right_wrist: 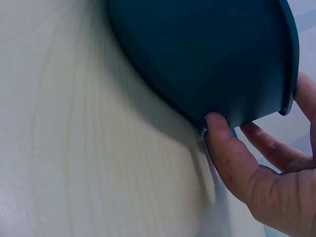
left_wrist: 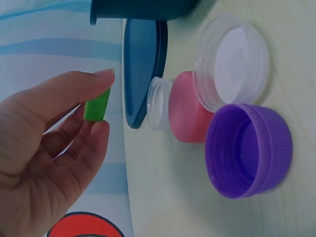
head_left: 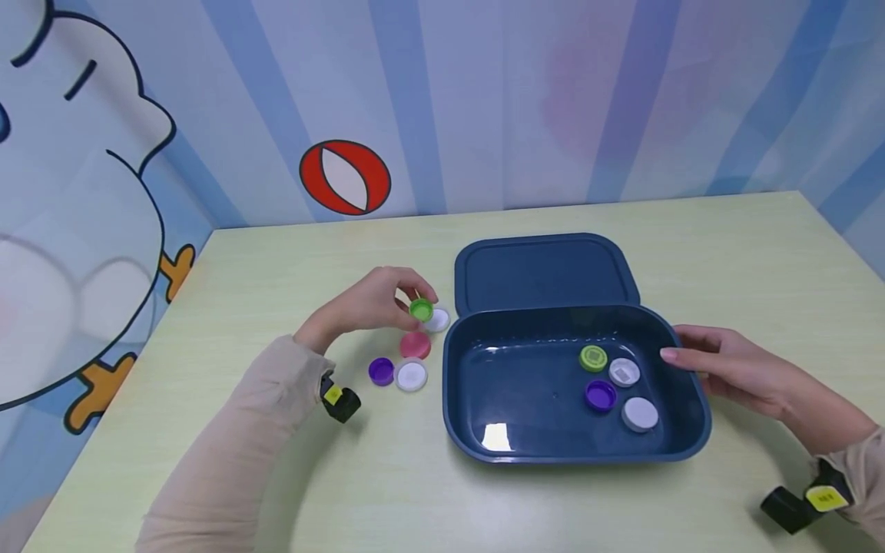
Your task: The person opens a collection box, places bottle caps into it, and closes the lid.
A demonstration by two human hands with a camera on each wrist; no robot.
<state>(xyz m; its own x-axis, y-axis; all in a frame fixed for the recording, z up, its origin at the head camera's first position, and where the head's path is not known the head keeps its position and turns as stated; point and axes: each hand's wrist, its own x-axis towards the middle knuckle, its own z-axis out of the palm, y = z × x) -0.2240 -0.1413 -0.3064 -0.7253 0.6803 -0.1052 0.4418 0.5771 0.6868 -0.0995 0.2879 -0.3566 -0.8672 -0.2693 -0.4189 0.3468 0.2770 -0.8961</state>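
A green cap (head_left: 421, 309) sits pinched in the left hand (head_left: 373, 302).

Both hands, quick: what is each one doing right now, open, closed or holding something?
Left hand: closed, pinching a green cap.
Right hand: closed, holding the blue box at its rim.

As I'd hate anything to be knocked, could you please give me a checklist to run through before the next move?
1. Left hand holding a green cap: ok, pinched between thumb and fingers.
2. Right hand on the box: ok, at its right side.
3. Lid off the box: ok, lying behind it.
4. Nothing loose near the left hand: not ok; a pink cap, a purple cap and two white caps lie close by.
5. Firmness of the pinch: cannot tell.
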